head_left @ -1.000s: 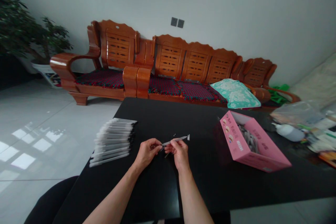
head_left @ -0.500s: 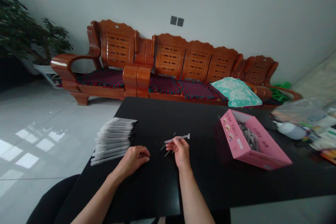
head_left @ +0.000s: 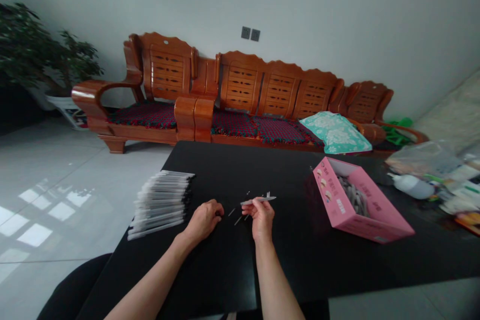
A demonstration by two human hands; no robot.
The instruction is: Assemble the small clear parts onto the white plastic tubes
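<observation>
My right hand point(head_left: 262, 217) pinches a slim, whitish pen barrel point(head_left: 267, 199) just above the dark table. Its far end shows a small clip-like bump. Beneath and left of those fingers lie a few thin rods point(head_left: 238, 220), apart from the barrel. Resting near the table, my left hand point(head_left: 204, 217) has its fingers curled together; a small dark thing may be at the fingertips, too small to name. To its left, a row of several whitish pens point(head_left: 161, 205) with black tips lies side by side.
A pink box point(head_left: 369, 227) with grey pieces point(head_left: 353, 194) in it stands on the black table point(head_left: 210, 280) at right. Beyond it are a white bottle point(head_left: 412, 186) and a clear plastic bag point(head_left: 423, 160). A wooden sofa point(head_left: 240, 82) stands behind the table.
My left hand has moved right, closer to my right hand. The pen barrel in my right hand has turned, and its clip end points differently. The view has shifted slightly.
</observation>
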